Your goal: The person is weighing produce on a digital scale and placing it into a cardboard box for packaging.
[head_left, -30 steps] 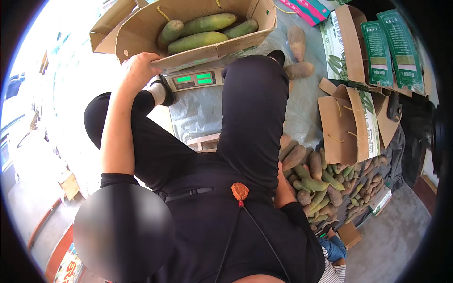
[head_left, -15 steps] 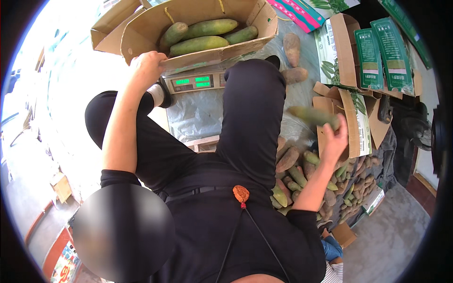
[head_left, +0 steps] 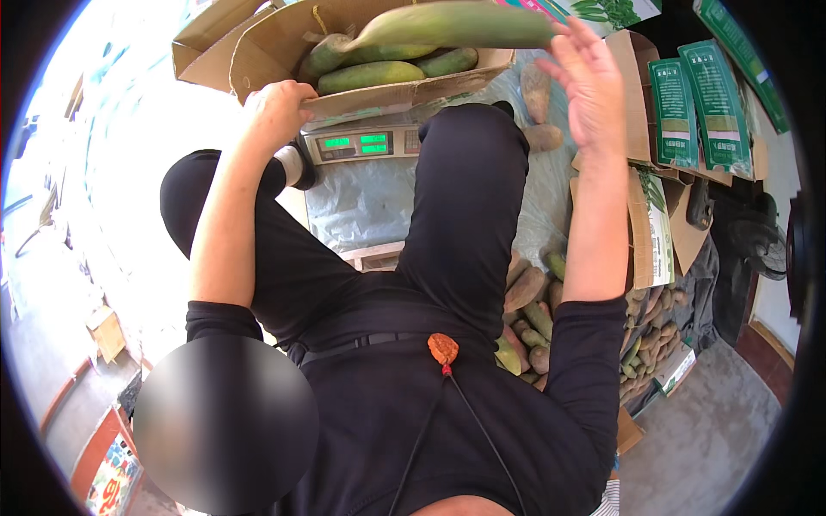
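Note:
My left hand [head_left: 277, 113] grips the near rim of an open cardboard box [head_left: 370, 104], fingers curled over its edge. Several green radishes [head_left: 370, 76] lie inside. Above the box, a large, motion-blurred green radish [head_left: 456, 26] is in the air, stretched sideways. Its right end is by the fingertips of my right hand [head_left: 589, 86], whose fingers are spread out and not wrapped round it. Whether the fingertips still touch it is hard to see. Under the box, a digital scale [head_left: 361, 144] shows lit green displays.
Loose radishes [head_left: 527, 288] are heaped beside my right leg, and two earthy ones [head_left: 535, 90] lie on plastic sheeting [head_left: 357, 202]. At the right stand open cardboard boxes [head_left: 641, 236] and green printed cartons [head_left: 714, 103]. My bent knees flank the scale.
My right hand has swung up and forward from the right-hand boxes, and its fingers have opened. The radish it held is now over the box. My left hand stays on the rim.

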A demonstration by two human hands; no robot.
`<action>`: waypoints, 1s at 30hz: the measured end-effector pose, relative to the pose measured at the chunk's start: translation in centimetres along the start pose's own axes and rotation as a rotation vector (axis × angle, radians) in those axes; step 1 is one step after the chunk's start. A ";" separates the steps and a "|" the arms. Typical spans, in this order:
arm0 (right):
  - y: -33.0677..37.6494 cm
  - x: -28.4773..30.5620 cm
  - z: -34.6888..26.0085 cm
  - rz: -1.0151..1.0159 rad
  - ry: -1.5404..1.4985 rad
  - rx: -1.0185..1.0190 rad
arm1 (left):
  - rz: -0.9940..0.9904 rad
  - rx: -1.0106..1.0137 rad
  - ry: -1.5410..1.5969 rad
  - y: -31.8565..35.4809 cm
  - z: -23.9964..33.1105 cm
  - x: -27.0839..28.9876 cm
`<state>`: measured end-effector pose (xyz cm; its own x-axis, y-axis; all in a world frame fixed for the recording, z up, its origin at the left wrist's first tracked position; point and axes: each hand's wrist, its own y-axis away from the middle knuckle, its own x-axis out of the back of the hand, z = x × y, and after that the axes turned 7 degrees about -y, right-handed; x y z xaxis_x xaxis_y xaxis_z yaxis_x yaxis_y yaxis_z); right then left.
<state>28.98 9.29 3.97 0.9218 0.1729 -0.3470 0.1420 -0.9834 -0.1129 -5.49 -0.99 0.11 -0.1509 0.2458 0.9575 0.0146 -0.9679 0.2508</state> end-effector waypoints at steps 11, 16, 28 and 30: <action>19.0 17.3 13.3 0.465 0.563 -0.511 | 0.016 0.018 0.036 -0.5 0.3 0.0; 34.2 22.4 20.2 0.437 0.724 -0.750 | 0.024 -0.010 0.063 -0.7 0.5 -0.2; 40.3 19.0 21.1 0.606 0.339 -1.108 | 0.001 -0.039 0.079 -1.1 0.5 -0.4; 40.2 18.6 20.4 0.557 0.454 -1.096 | -0.041 -0.004 0.208 -1.3 0.3 -0.7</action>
<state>44.45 -25.89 -25.95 0.9596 -0.0909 0.2662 -0.2760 -0.4869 0.8287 -5.08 0.10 -0.83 -0.3522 0.2693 0.8964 0.0001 -0.9577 0.2878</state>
